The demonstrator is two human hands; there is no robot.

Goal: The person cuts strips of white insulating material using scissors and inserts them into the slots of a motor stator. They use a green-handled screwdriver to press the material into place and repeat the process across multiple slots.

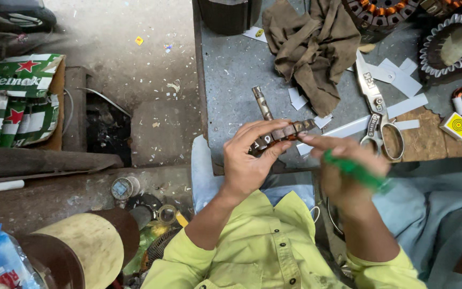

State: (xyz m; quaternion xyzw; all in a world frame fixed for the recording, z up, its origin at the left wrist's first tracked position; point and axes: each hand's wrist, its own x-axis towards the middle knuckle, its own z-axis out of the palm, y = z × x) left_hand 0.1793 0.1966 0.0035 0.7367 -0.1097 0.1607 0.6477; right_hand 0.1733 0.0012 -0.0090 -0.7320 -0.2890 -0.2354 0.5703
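Nearby, square yellow label [458,126]

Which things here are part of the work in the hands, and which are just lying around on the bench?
In hand:
- left hand holding a small brown metal part
- right hand holding a green-handled tool

Lying about:
- scissors
- brown rag
- white paper strips
- wound stators
- metal rod

Bare worktop [231,80] open at left, brown rag [311,48] behind, scissors [378,112] and paper strips [402,80] crowding right
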